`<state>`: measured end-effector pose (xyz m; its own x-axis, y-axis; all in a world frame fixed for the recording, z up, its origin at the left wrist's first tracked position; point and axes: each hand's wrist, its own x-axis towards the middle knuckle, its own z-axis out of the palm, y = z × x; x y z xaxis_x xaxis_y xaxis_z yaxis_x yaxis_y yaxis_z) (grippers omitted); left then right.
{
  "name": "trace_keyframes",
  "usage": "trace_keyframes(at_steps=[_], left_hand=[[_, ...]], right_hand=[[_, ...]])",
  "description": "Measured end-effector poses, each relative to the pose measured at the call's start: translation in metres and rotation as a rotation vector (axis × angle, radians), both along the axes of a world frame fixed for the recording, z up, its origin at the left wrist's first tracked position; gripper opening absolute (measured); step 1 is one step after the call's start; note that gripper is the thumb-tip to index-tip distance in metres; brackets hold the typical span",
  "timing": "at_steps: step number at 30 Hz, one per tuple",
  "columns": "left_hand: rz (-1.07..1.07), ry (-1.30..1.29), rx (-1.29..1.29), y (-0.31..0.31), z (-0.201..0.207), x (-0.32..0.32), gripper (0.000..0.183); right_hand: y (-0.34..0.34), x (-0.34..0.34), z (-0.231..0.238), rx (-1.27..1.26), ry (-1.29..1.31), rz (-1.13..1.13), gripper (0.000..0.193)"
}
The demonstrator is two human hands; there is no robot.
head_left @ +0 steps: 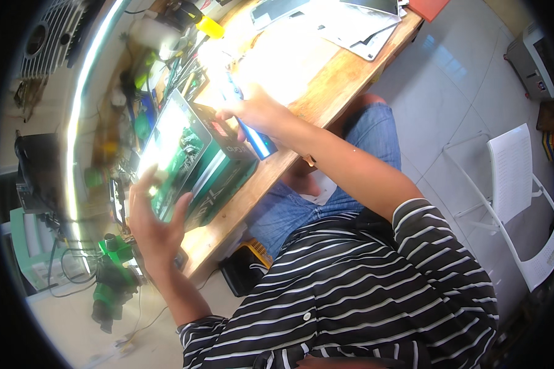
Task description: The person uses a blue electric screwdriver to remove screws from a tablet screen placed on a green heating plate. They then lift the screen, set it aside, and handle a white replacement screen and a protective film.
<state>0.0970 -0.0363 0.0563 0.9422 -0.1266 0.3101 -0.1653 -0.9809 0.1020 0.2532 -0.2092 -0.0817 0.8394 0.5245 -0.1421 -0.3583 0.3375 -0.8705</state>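
Note:
My left hand (154, 224) grips the lower end of a flat, glossy tablet-like panel (181, 144), thumb and fingers apart around its edge. The panel rests tilted against a green box (228, 175) on the workbench, and bright reflections wash out part of its surface. My right hand (255, 112) is closed around a slim blue pen-shaped tool (256, 140), held slantwise above the box's far right corner. Glare hides the tool's upper tip, so I cannot tell whether it touches anything.
Bright light floods the wooden workbench (326, 80). Opened device parts (366, 40) lie at its far end. Hand tools (181, 64) and a yellow-capped bottle (209, 26) crowd the back. A green clamp-like stand (114, 270) is at left. A white folding chair (512, 175) stands right.

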Motion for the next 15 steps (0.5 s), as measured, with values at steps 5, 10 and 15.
trace_keyframes(at_steps=[5,10,15], left_hand=[[0.053,0.022,-0.026,-0.005,-0.003,0.005,0.069],[0.011,-0.021,0.003,0.001,-0.005,0.005,0.077],[0.037,-0.061,-0.115,0.008,-0.011,-0.005,0.078]], right_hand=[[0.009,0.009,-0.002,0.044,-0.027,-0.023,0.024],[0.016,0.014,0.0,-0.015,-0.084,-0.03,0.024],[0.02,0.023,-0.002,-0.159,-0.074,0.009,0.032]])
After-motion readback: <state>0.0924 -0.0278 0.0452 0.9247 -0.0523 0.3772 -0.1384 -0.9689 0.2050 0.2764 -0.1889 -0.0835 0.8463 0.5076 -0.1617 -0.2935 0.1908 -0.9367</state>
